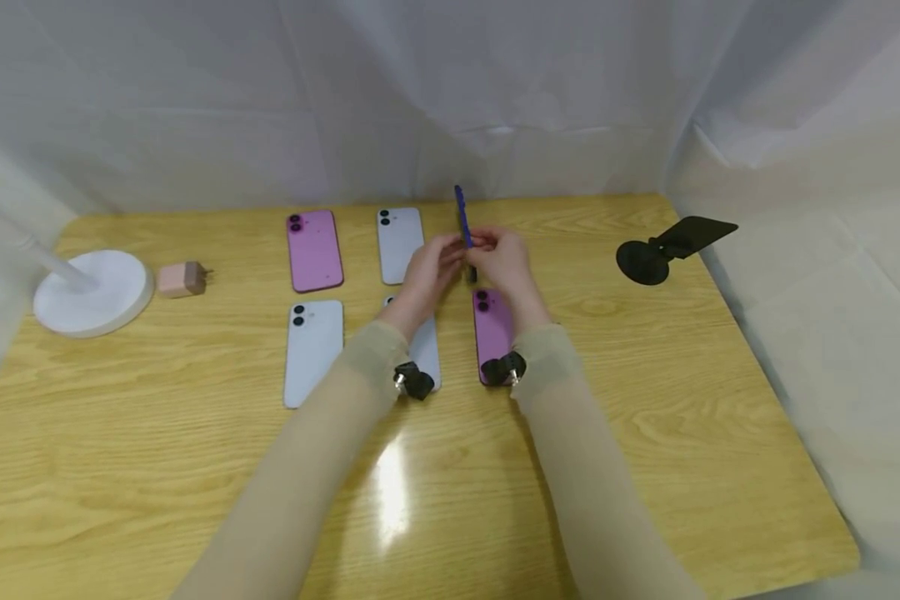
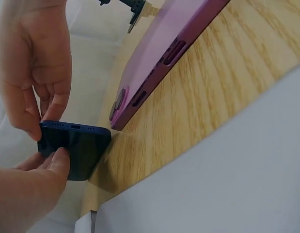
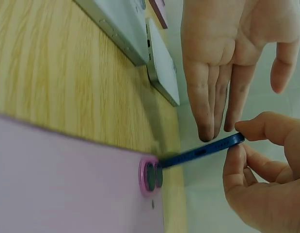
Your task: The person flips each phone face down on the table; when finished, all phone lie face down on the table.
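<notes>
A blue phone (image 1: pixel 462 212) stands on edge between the two hands, near the back of the table. My right hand (image 1: pixel 504 258) pinches one of its edges between thumb and fingers, as the right wrist view shows. On the other side is my left hand (image 1: pixel 429 271), its fingers straight and the fingertips at the dark face of the blue phone (image 2: pixel 82 155) in the left wrist view. Under the right wrist lies a pink phone (image 1: pixel 492 329), camera side up. A white phone (image 1: pixel 426 350) lies partly hidden beneath the left wrist.
Further left lie another pink phone (image 1: pixel 315 250) and two pale phones, one at the back (image 1: pixel 401 246) and one in front (image 1: pixel 312 354). A pink charger plug (image 1: pixel 180 280) sits beside a round white lamp base (image 1: pixel 93 300). At the right stands a black phone holder (image 1: pixel 675 242).
</notes>
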A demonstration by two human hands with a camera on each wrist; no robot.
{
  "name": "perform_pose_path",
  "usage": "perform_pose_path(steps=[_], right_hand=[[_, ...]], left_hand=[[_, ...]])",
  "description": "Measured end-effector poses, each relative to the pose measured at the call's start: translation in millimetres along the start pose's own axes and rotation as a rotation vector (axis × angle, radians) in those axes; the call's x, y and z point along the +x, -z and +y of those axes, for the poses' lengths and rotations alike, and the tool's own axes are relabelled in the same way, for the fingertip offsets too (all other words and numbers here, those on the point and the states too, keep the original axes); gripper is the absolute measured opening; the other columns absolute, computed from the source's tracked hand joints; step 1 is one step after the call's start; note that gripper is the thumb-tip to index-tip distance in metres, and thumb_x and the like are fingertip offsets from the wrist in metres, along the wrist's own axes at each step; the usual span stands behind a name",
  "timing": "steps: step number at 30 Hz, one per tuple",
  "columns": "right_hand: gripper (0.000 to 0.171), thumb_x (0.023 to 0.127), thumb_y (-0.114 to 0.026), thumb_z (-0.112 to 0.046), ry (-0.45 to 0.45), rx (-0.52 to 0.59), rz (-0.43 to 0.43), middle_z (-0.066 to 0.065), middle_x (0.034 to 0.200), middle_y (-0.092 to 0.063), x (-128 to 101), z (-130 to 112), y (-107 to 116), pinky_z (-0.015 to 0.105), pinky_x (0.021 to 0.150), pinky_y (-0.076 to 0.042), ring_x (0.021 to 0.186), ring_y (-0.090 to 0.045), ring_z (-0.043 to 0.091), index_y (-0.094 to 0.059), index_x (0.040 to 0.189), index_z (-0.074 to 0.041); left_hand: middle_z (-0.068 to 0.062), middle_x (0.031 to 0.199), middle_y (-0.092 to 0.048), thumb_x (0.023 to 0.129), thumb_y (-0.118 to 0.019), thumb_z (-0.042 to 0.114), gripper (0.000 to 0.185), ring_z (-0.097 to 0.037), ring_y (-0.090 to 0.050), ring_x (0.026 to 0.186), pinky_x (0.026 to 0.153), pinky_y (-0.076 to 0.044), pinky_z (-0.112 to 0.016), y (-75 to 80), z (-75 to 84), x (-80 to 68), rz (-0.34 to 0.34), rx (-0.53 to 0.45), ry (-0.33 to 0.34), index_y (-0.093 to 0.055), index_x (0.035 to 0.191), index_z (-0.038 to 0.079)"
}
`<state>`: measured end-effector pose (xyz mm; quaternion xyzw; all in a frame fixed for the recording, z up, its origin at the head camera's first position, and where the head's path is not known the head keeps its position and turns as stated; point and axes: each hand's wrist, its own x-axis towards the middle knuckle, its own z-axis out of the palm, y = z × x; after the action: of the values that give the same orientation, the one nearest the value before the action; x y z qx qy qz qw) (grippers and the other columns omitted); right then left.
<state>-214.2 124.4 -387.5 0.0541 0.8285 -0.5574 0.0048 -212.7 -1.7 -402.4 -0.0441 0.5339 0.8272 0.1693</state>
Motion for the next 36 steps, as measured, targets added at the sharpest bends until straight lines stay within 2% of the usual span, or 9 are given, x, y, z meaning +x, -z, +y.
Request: perform_pose_path(steps=[8,13,18,21,26,32,36], right_hand=[[0.035,0.083,-0.067,0.001,0.000,-0.053,-0.048,0.019,0.107,-0.065,0,-3,-9,0.025,0.079,-0.054,0.092,-0.061,0.024,-0.061,0.117,0.007],[0.039,0.084,-0.069,-0.003,-0.028,0.042,-0.100,0.018,0.112,-0.063,4,5,-4,0.028,0.087,-0.052,0.101,-0.059,0.025,-0.060,0.121,0.005],[0.039,0.091,-0.063,-0.010,-0.133,0.154,-0.073,0.018,0.121,-0.059,9,19,8,0.033,0.092,-0.050,0.108,-0.057,0.030,-0.056,0.127,0.003],[0.039,0.092,-0.060,-0.012,-0.197,0.163,-0.050,0.019,0.124,-0.057,10,26,15,0.033,0.095,-0.050,0.110,-0.057,0.032,-0.054,0.127,0.005],[0.042,0.090,-0.060,-0.011,-0.273,0.138,-0.089,0.021,0.127,-0.056,9,30,19,0.032,0.098,-0.046,0.112,-0.056,0.030,-0.054,0.128,0.006],[0.042,0.090,-0.058,-0.011,-0.274,0.095,-0.092,0.020,0.129,-0.055,8,31,20,0.030,0.096,-0.046,0.108,-0.056,0.029,-0.055,0.128,0.007],[0.041,0.089,-0.058,-0.010,-0.268,0.085,-0.064,0.019,0.127,-0.056,6,32,23,0.030,0.095,-0.047,0.106,-0.055,0.026,-0.056,0.126,0.007]], left_hand=[[-0.022,0.132,-0.053,0.100,-0.042,0.017,0.041,-0.025,-0.053,0.118,0.098,-0.046,-0.022,4.7,1.7,0.9,0.075,-0.047,-0.003,-0.047,0.131,-0.009],[-0.024,0.131,-0.053,0.099,-0.042,0.016,0.041,-0.026,-0.054,0.114,0.098,-0.047,-0.024,5.9,4.3,0.3,0.104,-0.043,-0.005,-0.048,0.130,-0.011],[-0.023,0.131,-0.052,0.099,-0.042,0.017,0.043,-0.027,-0.052,0.116,0.101,-0.044,-0.027,7.2,5.7,0.0,0.108,-0.017,0.013,-0.047,0.131,-0.011],[-0.023,0.132,-0.050,0.099,-0.043,0.016,0.043,-0.028,-0.051,0.118,0.102,-0.044,-0.027,9.3,6.2,0.1,0.116,-0.011,0.022,-0.045,0.132,-0.011],[-0.024,0.131,-0.049,0.099,-0.042,0.017,0.043,-0.029,-0.050,0.119,0.102,-0.044,-0.027,11.5,6.8,0.7,0.127,0.018,0.036,-0.045,0.131,-0.011],[-0.025,0.133,-0.047,0.097,-0.042,0.014,0.043,-0.028,-0.048,0.119,0.103,-0.043,-0.027,8.6,3.6,5.7,0.114,0.031,0.073,-0.043,0.131,-0.013],[-0.023,0.135,-0.045,0.098,-0.041,0.017,0.046,-0.028,-0.046,0.124,0.105,-0.040,-0.026,6.2,2.6,8.1,0.075,0.080,0.099,-0.041,0.134,-0.012]])
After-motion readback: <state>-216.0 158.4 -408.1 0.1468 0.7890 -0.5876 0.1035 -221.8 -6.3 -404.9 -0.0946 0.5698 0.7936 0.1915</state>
